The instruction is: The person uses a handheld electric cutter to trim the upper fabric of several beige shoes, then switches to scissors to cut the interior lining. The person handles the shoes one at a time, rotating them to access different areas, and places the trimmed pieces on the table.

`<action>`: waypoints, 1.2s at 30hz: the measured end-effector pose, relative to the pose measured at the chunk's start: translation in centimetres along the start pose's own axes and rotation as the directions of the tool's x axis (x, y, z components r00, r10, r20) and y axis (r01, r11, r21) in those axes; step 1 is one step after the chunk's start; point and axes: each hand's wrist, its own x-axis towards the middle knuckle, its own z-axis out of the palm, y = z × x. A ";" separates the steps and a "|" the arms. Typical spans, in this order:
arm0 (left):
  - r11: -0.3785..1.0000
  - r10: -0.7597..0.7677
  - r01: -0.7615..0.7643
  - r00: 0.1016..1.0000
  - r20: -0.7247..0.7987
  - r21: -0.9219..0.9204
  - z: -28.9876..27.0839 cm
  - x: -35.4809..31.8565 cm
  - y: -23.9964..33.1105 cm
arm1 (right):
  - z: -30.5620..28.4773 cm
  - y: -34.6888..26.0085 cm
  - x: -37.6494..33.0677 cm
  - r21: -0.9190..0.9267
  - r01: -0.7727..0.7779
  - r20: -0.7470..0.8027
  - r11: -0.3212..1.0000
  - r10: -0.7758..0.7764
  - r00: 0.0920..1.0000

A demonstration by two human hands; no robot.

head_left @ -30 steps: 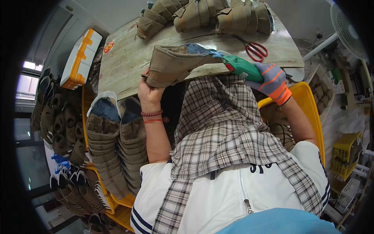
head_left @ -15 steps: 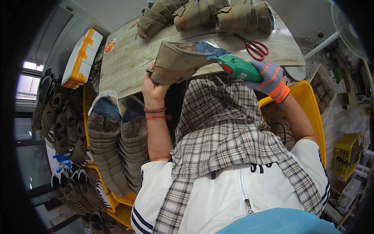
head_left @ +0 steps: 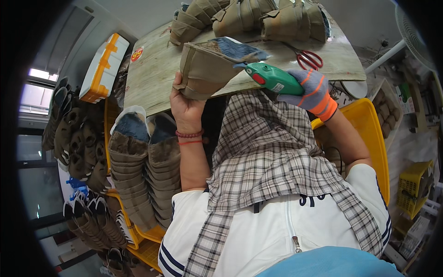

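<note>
My bare left hand (head_left: 187, 108), closed on the heel side, holds up a khaki shoe upper (head_left: 203, 69) over the near edge of the table. Its inside shows brown pile and blue fleece lining. In my right hand (head_left: 314, 92), wearing a grey and orange glove, is a green handheld electric cutter (head_left: 274, 78) with a red button. The cutter's tip points left and lies at the upper's fleece-lined edge; whether the blade touches it I cannot tell. Red-handled scissors (head_left: 309, 60) rest on the table behind the cutter.
Stacked khaki uppers (head_left: 240, 18) line the wooden table's (head_left: 147, 83) far side. Two tall stacks of uppers (head_left: 129, 171) stand at my left, above yellow crates. A yellow bin (head_left: 376, 138) is by my right arm. A fan (head_left: 415, 37) stands at far right.
The shoe upper has tipped, its open edge turning upward. My right hand has brought the cutter left along that edge. The view has shifted slightly.
</note>
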 end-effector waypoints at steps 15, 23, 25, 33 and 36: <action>0.654 0.362 -0.439 0.897 0.255 0.616 1.2 -1.0 -2.5 | 3.8 -1.7 2.6 0.298 -0.266 0.034 0.917 0.268 0.963; -0.160 0.487 -0.334 0.792 0.369 0.929 -1.2 -0.3 -3.9 | 4.6 -2.3 3.3 0.405 -0.377 0.029 0.833 0.401 0.916; -0.246 0.441 -0.315 0.806 0.395 0.917 -2.2 0.0 -3.8 | 4.9 -2.2 3.3 0.385 -0.412 0.037 0.826 0.432 0.901; -0.776 0.122 -0.339 0.747 0.654 0.532 -5.0 0.5 -4.0 | 4.2 -2.7 4.2 0.446 -0.611 0.181 0.654 0.603 0.777; -0.840 0.042 -0.331 0.750 0.660 0.430 -5.7 0.1 -4.4 | 4.4 -2.1 4.3 0.533 -0.616 0.198 0.581 0.622 0.758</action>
